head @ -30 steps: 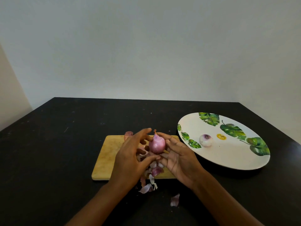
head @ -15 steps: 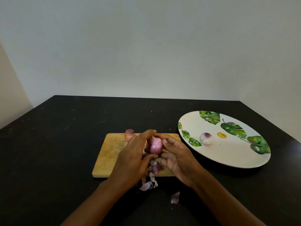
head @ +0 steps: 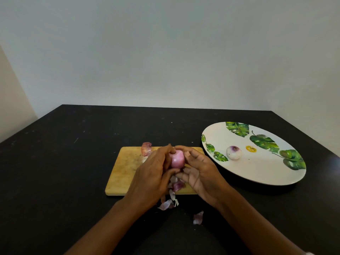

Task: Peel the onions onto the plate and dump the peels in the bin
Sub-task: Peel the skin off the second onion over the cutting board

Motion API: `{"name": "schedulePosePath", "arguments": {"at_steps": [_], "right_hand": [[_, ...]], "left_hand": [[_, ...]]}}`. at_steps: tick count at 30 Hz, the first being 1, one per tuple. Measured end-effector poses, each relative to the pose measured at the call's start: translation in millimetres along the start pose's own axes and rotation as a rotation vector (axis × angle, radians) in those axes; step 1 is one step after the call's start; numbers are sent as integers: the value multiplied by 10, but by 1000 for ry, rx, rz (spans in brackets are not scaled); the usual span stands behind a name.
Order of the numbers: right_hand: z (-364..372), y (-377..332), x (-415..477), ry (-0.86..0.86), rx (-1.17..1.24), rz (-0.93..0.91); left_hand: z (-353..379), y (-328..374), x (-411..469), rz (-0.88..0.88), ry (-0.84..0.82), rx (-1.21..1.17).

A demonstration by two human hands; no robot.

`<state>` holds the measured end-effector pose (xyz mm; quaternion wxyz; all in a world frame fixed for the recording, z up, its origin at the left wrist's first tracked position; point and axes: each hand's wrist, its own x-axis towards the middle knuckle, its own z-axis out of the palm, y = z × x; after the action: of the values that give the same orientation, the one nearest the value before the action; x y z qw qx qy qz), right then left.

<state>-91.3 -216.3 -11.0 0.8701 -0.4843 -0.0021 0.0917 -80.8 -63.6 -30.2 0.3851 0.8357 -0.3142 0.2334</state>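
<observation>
Blk table [head: 55, 162] w/ wooden cutting board [head: 125, 172] near its middle; all positions ref'd to the board. At board's far-left corner area: one curled reddish peel scrap [head: 146, 149], lying half over the far edge. Above board's right half, L hand [head: 152, 179] was curled round the onion [head: 177, 159] from the left, thumb under it, fingers over the top. Onion was held off the board, betw both hands, pink-purple skin facing cam, partly peeled by the look of it, can't confirm how much. R hand [head: 200, 173] gripped the same onion from the right, fingers curled on its side, thumb near the top. Under the hands, on board's near-right part: loose peel heap [head: 176, 184], partly hidden. Just past board's near edge, on the table: pale peel strips [head: 168, 204]. Further toward cam and right of those, apart from the board: single peel bit [head: 198, 217]. Right of the board, just beside its right end: big white plate [head: 257, 173] w/ green leaf print. On the plate's side nearest the board: one peeled onion [head: 233, 152], whitish w/ purple top. Beside that, on its side away from the board, small yellow mark [head: 251, 148]; can't tell if print or debris.
</observation>
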Motion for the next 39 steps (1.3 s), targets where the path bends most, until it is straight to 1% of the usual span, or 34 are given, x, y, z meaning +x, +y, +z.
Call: {"name": "schedulePosePath", "arguments": {"at_steps": [7,14,19,27,32,39], "right_hand": [[16,-15,-22,-2,34,-12],[9,-9,-23,2,63,-1],[10,-12,-34,5,90,4],[3,4,-25,1,38,-16],[-21,21,-12,15,-5,-18],[-33,49,-4,9,-5,-20]], "left_hand": [[-15,-14,32,-1,126,-9],[-24,-16,18,19,189,29],[-46,24,35,37,214,-49],[-13,2,36,42,207,-25],[-13,-4,28,-2,135,-36],[-6,18,24,12,101,-42]]}}
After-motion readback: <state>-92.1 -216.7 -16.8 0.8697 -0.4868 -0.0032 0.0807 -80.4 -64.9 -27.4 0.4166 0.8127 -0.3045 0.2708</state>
